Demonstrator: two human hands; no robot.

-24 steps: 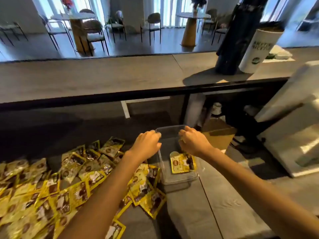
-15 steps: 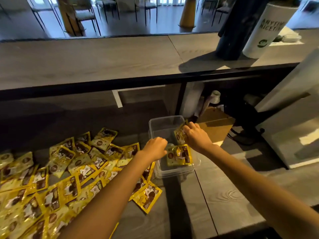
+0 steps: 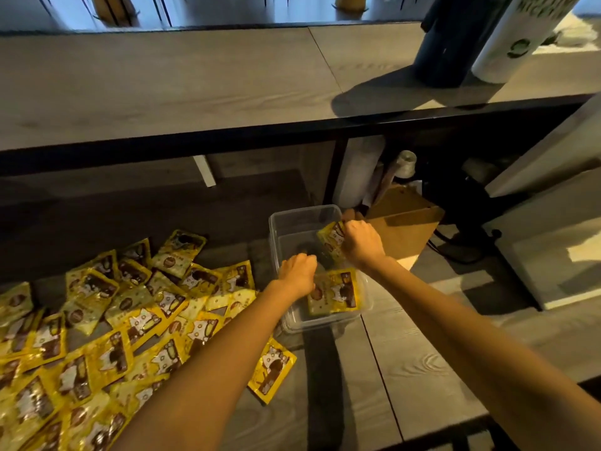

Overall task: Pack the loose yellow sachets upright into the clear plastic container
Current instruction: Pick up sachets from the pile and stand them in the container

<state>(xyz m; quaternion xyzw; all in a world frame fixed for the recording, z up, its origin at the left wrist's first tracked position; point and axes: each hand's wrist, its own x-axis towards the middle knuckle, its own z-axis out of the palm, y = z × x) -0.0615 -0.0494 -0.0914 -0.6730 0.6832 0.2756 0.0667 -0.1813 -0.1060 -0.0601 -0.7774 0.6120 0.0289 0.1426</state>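
Right hand [image 3: 362, 244] pinches sachet [image 3: 331, 237] at container [image 3: 302, 216] far-right wall | left hand [image 3: 297, 275] curled beside near-wall sachet [image 3: 336, 292], grip unclear | loose sachets [image 3: 130, 314] left of container | advice: seat it edge-down against wall, brace neighbour.

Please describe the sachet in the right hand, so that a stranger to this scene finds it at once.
Find the clear plastic container on the grey table, right of the pile of loose sachets. At its far right corner the right hand pinches a yellow sachet. The other sachet inside stands by the near wall; this one is at the far end.
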